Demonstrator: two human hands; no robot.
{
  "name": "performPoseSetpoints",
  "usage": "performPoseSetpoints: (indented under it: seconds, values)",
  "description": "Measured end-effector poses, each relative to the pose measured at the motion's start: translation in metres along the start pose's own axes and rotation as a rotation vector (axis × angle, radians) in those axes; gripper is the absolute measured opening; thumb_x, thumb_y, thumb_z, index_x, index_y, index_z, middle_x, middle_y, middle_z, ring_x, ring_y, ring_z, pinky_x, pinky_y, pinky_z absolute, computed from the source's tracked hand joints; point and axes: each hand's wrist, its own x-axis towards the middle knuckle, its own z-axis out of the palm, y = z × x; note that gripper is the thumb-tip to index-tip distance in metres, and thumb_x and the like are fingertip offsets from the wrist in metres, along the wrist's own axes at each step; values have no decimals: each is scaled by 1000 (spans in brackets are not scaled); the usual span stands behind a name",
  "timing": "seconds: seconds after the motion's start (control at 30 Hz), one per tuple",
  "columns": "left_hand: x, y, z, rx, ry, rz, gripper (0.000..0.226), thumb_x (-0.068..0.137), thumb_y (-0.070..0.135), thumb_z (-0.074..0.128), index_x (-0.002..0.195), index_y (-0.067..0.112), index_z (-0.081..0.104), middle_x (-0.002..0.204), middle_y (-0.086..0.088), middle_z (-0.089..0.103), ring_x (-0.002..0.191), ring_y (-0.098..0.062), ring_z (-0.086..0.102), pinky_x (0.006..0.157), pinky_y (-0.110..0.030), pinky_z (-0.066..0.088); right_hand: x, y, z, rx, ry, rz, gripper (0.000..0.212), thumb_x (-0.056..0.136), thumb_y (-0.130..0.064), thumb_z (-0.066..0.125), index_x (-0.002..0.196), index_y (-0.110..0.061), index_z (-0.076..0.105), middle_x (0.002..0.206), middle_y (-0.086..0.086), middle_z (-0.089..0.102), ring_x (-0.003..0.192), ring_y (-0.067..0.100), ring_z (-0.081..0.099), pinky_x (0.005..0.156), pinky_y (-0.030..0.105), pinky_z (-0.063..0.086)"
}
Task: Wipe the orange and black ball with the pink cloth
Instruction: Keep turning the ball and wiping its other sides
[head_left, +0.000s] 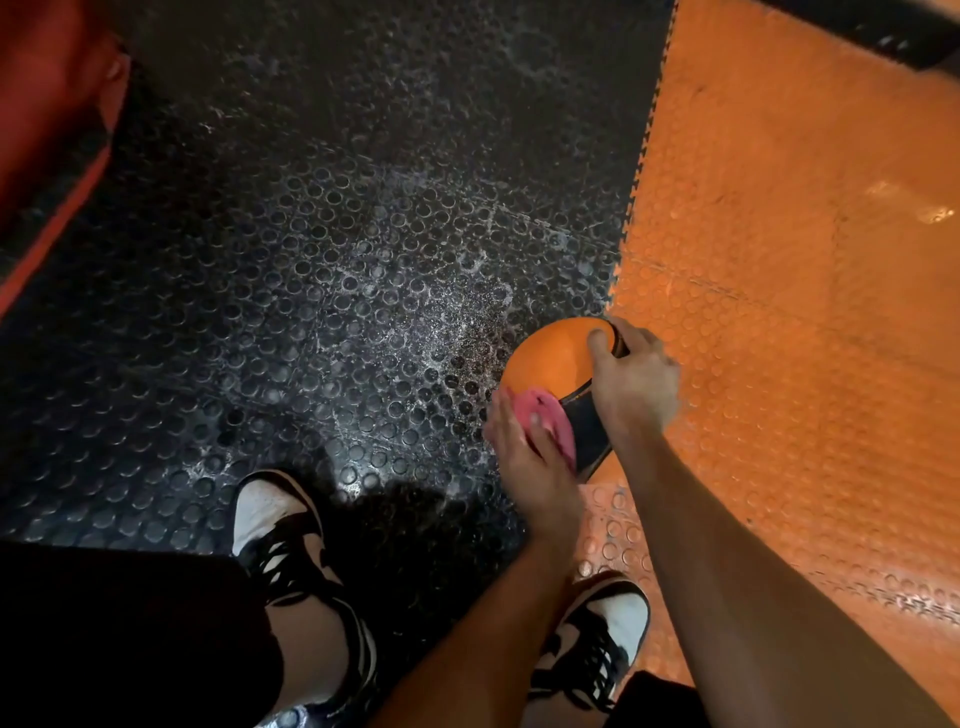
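The orange and black ball (556, 364) sits low in front of me, over the seam between the black and orange floor mats. My right hand (636, 379) grips its right side, thumb on the orange top and fingers curled round the far edge. My left hand (530, 462) presses the crumpled pink cloth (550, 421) against the ball's near left side, with my fingers lying over the cloth. The ball's black panel (589, 436) shows between my two hands.
Studded black rubber mat (322, 270) with white scuffs covers the left and centre. Studded orange mat (800, 291) covers the right. My two black-and-white sneakers (280, 525) (597, 639) stand below the ball. A red padded object (47, 135) lies at the far left.
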Motion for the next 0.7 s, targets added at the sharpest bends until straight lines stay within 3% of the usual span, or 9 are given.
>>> performPoseSetpoints:
  seconds: [0.1, 0.17, 0.23, 0.3, 0.33, 0.4, 0.47, 0.53, 0.7]
  values:
    - [58, 4, -3, 98, -82, 17, 37, 108, 26, 46, 140, 14, 59, 136, -10, 64, 122, -22, 63, 100, -35, 53, -11, 6, 0, -33, 4, -45, 57, 90, -68, 40, 140, -48, 59, 152, -9, 54, 141, 29, 43, 110, 58, 41]
    - [98, 16, 1, 216, -251, -3, 35, 109, 33, 44, 126, 14, 68, 104, -7, 73, 89, -19, 70, 76, -34, 60, -18, 15, 0, -38, 18, -70, 56, 92, -68, 41, 141, -47, 59, 153, -9, 52, 144, 27, 41, 112, 59, 40]
    - [125, 30, 5, 368, -411, 8, 41, 109, 39, 41, 121, 12, 70, 79, -2, 66, 60, -10, 58, 52, -26, 51, -23, 22, 1, -49, 22, -94, 54, 95, -66, 40, 142, -46, 58, 155, -8, 51, 145, 27, 39, 113, 60, 38]
    - [125, 40, 5, 427, -425, 78, 42, 109, 40, 40, 125, 14, 69, 77, -2, 65, 56, -5, 53, 46, -16, 36, -28, 25, 2, -64, 31, -103, 53, 98, -64, 37, 144, -46, 56, 156, -7, 50, 146, 28, 38, 113, 60, 39]
    - [115, 40, 1, 419, -378, 138, 41, 110, 40, 39, 127, 17, 67, 86, -2, 68, 64, -7, 61, 50, -12, 37, -31, 25, 1, -64, 41, -104, 52, 100, -61, 34, 145, -46, 56, 156, -8, 50, 147, 27, 37, 114, 60, 38]
    - [79, 30, -12, 349, -296, 296, 41, 110, 39, 39, 142, 23, 57, 129, -2, 67, 113, -12, 65, 81, -6, 44, -35, 24, -1, -42, 63, -105, 51, 103, -54, 31, 146, -45, 55, 157, -8, 49, 148, 25, 36, 116, 59, 34]
    - [35, 12, -23, 307, -327, 468, 49, 109, 37, 39, 157, 24, 39, 161, 1, 40, 149, -10, 33, 113, -14, 31, -37, 24, 0, -33, 77, -109, 51, 104, -48, 27, 147, -44, 54, 158, -10, 48, 148, 23, 35, 118, 58, 31]
    - [8, -3, -29, 252, -335, 548, 55, 109, 36, 38, 159, 15, 33, 167, 0, 27, 155, -9, 16, 123, -19, 19, -38, 24, 1, -47, 67, -139, 52, 105, -46, 23, 148, -44, 52, 159, -11, 46, 148, 23, 34, 118, 58, 30]
    - [35, -1, -26, 184, -238, 478, 50, 107, 30, 42, 155, 12, 42, 160, -4, 42, 148, -15, 38, 121, -26, 31, -26, 42, -4, -10, -34, -181, 58, 106, -47, 29, 159, -27, 42, 165, -3, 41, 154, 26, 29, 126, 48, 20]
